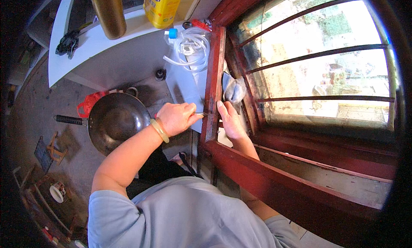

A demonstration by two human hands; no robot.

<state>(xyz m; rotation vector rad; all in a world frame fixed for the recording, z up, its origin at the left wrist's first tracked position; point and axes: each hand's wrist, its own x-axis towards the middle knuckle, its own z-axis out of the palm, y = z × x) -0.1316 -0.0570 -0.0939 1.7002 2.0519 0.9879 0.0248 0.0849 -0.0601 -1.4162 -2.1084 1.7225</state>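
Observation:
My left hand (176,118), with a pale bangle at the wrist, pinches a small slim metal piece (200,114) against the upright of the red wooden window frame (213,76); whether it is a tool or a fitting I cannot tell. My right hand (231,121) grips the other side of that upright, thumb raised, fingertips partly hidden. Behind the upright, above that hand, a crumpled grey bundle (234,90) sits near the barred window (309,72).
A white counter (73,66) carries a bronze flask (107,14), a yellow jug (161,6) and black plastic (66,44). Clear coiled tubing (189,48) lies beside the frame. A wok (116,121) and red bag (90,100) are at left; a small wooden stool (56,147) stands beyond.

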